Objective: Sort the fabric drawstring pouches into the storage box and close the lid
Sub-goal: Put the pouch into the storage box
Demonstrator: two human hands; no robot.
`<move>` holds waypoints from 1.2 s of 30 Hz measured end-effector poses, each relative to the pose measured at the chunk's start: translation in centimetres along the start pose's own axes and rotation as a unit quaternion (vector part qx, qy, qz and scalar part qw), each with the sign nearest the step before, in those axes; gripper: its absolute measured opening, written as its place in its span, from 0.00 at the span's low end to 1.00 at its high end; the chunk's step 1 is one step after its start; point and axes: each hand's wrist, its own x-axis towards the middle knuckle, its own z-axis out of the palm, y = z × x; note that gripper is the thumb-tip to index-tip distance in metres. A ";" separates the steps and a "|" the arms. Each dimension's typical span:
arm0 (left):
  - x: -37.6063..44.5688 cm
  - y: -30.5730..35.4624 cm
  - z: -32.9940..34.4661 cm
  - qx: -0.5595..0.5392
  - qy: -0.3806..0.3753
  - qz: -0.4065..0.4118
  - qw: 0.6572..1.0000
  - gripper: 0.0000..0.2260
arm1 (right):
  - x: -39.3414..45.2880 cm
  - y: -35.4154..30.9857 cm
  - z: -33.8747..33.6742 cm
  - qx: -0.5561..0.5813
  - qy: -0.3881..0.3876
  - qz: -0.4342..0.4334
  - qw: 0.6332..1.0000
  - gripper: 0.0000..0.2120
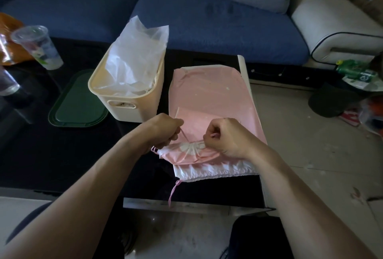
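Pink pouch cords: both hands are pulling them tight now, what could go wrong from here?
1. The left hand and right hand pull the pink cord apart; the top pouch may bunch unevenly or drag the pouch stack toward the table's right edge.
2. The storage box holds tall white plastic that could block the green lid from closing.

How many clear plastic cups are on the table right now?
2: one clear plastic cup stands at the table's far left; a second cup, cut off by the left edge, sits nearer. Others may lie out of view.
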 end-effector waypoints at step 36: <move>-1.2 -0.3 2.4 -0.023 -0.166 0.144 0.975 0.09 | 0.0 -0.9 -0.7 0.185 -0.031 0.025 0.982 0.12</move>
